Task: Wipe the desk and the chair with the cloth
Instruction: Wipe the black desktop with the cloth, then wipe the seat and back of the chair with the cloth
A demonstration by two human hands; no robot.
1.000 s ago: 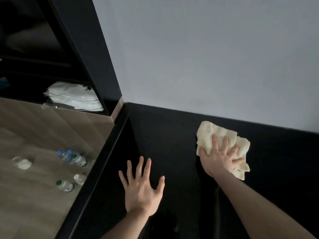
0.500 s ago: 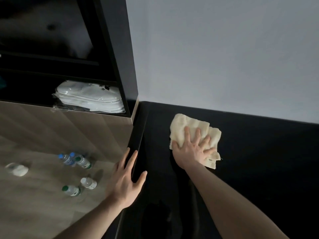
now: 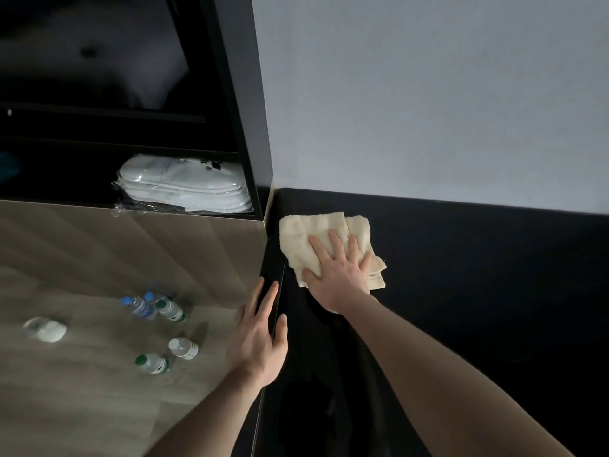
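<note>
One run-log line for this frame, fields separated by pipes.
step: wiping desk | right hand: flat on cloth, near desk back-left corner | left hand: open on desk's left edge | chair: not in view

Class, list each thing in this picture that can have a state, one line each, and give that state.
cloth: crumpled, flat on the black desk, under the right hand.
right hand: fingers straight, pressing on the cloth.
left hand: fingers straight, resting at the desk's left edge.
desk: black top, bare to the right of the cloth.
bottles: capped, lying on the wooden floor.
packed white slippers: wrapped, stacked on the shelf.
</note>
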